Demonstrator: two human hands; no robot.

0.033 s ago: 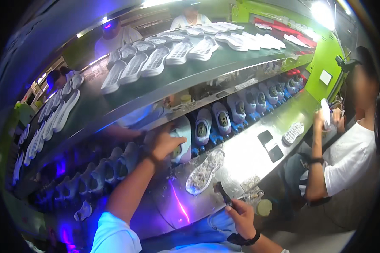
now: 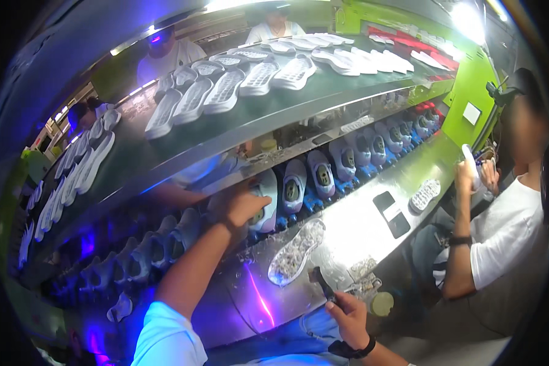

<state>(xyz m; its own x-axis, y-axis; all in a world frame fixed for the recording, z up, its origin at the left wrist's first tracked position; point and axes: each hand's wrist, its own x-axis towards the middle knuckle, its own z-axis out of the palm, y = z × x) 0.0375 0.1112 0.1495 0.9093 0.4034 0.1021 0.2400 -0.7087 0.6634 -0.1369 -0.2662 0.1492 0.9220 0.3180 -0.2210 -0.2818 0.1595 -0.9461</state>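
My left hand reaches to the rack under the green belt and grips a pale shoe upper, thumb across its near side and the other fingers partly hidden. Low in front of me, my right hand is closed on a dark brush, its head pointing away from me; the bristles are too blurred to make out. Between the hands, a white sole with a rough, whitish inner face lies on the metal ledge.
Rows of shoe uppers on blue holders run along the lower rack. White soles cover the green belt above. On the ledge are dark pads, another sole and a round container. A co-worker at right handles a sole.
My hands keep almost the same place and hold. The co-worker's hands and sole have shifted slightly.
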